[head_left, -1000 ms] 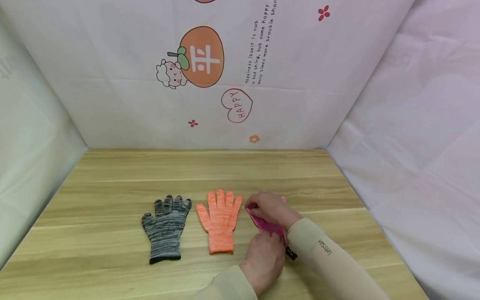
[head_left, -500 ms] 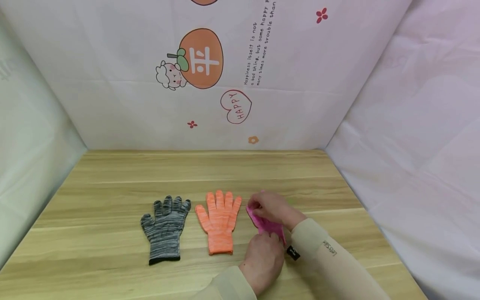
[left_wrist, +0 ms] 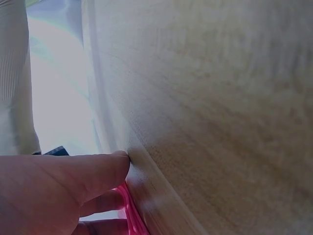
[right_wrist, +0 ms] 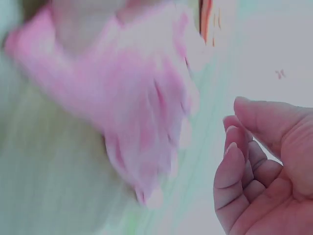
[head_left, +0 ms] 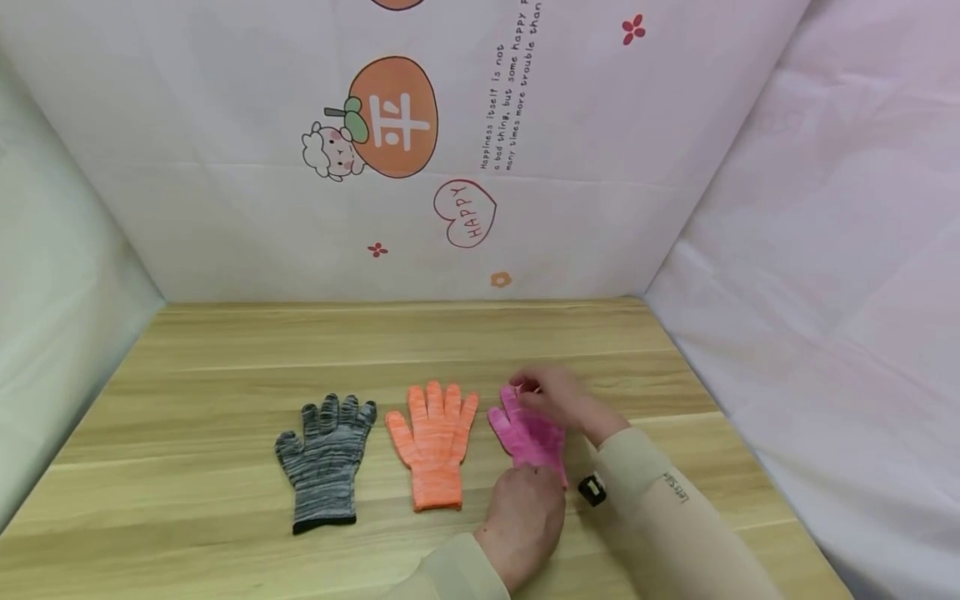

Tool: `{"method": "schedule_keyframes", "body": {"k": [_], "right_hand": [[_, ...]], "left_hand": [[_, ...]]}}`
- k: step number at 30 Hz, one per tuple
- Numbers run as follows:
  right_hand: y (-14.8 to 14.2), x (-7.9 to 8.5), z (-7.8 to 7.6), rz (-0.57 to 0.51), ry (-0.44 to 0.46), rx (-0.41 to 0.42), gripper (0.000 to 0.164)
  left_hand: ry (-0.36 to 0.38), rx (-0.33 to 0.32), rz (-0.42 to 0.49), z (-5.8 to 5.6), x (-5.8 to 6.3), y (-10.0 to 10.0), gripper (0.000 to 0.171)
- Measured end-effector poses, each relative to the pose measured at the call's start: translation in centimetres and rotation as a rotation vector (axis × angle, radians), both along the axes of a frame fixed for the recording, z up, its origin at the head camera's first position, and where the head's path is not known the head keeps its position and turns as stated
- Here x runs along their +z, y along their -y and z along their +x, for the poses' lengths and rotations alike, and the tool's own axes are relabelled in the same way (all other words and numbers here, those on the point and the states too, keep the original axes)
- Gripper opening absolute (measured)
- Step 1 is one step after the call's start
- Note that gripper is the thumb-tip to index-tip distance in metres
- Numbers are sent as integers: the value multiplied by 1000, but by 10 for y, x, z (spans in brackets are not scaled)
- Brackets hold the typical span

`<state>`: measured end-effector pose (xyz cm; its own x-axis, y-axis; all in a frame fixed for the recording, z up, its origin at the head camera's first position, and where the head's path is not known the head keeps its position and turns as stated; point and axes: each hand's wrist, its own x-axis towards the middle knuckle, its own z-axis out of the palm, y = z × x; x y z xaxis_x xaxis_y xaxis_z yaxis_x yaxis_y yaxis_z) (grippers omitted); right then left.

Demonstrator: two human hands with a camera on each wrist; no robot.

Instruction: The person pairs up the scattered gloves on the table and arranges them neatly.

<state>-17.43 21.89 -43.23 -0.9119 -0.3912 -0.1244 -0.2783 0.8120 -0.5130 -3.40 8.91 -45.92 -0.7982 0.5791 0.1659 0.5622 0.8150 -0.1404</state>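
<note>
A pink knit glove (head_left: 536,437) lies on the wooden table with its fingers pointing away from me. My left hand (head_left: 525,521) grips its cuff, and the cuff end is hidden under the hand. In the left wrist view, the thumb (left_wrist: 105,174) lies along the tabletop beside the pink fabric (left_wrist: 133,213). Just above the glove's fingers, my right hand (head_left: 555,396) hovers with loosely curled fingers. The right wrist view shows that hand (right_wrist: 274,176) holding nothing, apart from the blurred glove (right_wrist: 127,98). Left of the pink glove lie an orange glove (head_left: 437,450) and a grey-black striped glove (head_left: 326,467), both flat.
White fabric walls (head_left: 247,225) printed with drawings and lettering enclose the wooden table (head_left: 225,358) at the back and both sides. A small black item (head_left: 592,489) sits beside the right sleeve (head_left: 660,500).
My right hand has let go of the pink glove's left side and moved up and right, uncovering its thumb and fingers. The left hand stays at the cuff. The head view shifts slightly.
</note>
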Motion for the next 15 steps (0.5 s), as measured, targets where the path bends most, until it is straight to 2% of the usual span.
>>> {"method": "schedule_keyframes", "body": {"k": [3, 7, 15], "right_hand": [[-13, 4, -4, 61, -60, -35, 24], [-29, 4, -7, 130, -69, -101, 22], [-46, -7, -8, 238, 31, -159, 25]], "left_hand": [[50, 3, -17, -1, 2, -1, 20], [123, 9, -29, -3, 3, -2, 18], [114, 12, -32, -3, 3, -4, 17]]}}
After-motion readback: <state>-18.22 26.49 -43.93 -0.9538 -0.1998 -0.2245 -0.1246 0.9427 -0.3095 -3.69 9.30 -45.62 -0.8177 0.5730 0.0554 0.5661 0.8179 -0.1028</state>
